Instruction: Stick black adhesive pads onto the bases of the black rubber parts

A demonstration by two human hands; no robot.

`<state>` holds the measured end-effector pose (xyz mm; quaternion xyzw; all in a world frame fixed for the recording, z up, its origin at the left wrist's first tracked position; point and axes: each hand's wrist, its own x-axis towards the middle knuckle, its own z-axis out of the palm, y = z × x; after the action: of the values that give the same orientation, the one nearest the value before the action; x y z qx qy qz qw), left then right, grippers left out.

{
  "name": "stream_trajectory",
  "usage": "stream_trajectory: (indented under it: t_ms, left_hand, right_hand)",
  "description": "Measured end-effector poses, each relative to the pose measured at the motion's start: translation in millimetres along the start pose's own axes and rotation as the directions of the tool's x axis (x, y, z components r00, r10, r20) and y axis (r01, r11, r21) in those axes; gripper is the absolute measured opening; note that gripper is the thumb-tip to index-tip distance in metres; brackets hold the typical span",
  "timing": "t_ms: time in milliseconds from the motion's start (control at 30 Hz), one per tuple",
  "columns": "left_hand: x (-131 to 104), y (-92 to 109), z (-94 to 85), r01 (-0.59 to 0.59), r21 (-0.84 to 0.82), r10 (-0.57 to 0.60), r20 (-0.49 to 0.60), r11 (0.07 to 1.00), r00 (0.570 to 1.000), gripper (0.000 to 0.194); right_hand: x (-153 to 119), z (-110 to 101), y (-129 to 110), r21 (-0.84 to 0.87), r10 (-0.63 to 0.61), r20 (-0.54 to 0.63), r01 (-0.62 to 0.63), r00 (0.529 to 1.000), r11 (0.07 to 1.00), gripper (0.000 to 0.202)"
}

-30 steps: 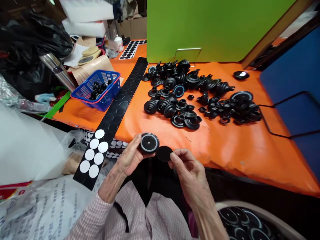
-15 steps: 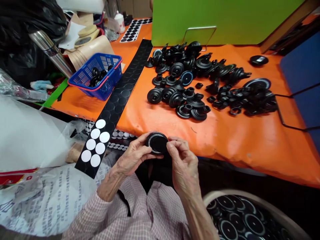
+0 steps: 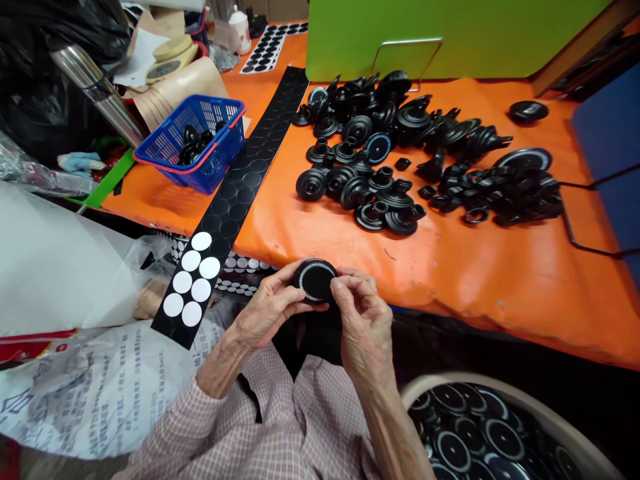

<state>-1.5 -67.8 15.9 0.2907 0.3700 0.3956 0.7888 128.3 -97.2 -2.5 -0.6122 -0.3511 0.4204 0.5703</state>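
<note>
My left hand (image 3: 273, 303) grips a black round plastic disc (image 3: 299, 275) by its left side, its flat face turned up toward me. A pale ring runs round that face, and a black round sticker (image 3: 318, 283) lies within it. At the right edge, my right hand (image 3: 367, 317) is closed, thumb and fingers pinching the sticker's edge; the fingertips partly hide the contact. On the left, a long black strip of round stickers (image 3: 227, 210) hangs over the table edge, with several white circles at its near end.
Black stemmed discs (image 3: 370, 180) and small black rings (image 3: 500, 197) are heaped on the orange table (image 3: 450, 267). A blue basket (image 3: 200, 175) with black parts stands left. Lower right, a tub (image 3: 425, 387) holds many ringed discs. A green board (image 3: 450, 40) rises behind.
The black sticker, which covered the right part of the ring, now sits more centrally, with more of the pale ring showing. Both hands stay at the disc; the view has shifted slightly.
</note>
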Motion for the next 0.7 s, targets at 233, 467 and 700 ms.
stream_trajectory:
  t_ms: [233, 467, 700]
  left_hand:
    - [0, -1, 0.7, -0.004, -0.018, 0.003, -0.024, 1.0, 1.0, 0.039]
    - [0, -4, -1.2, -0.028, -0.006, 0.028, -0.042, 1.0, 0.999, 0.032]
    - [4, -7, -2.0, -0.042, 0.015, 0.043, -0.122, 0.999, 0.992, 0.03]
  right_hand:
    - [0, 2, -1, -0.063, -0.033, -0.009, 0.032, 0.999, 0.997, 0.021]
    - [0, 7, 8, -0.175, -0.15, -0.049, 0.139, 0.987, 0.975, 0.019]
    - [-3, 13, 17, -0.3, -0.32, -0.044, 0.293, 0.946, 0.908, 0.012]
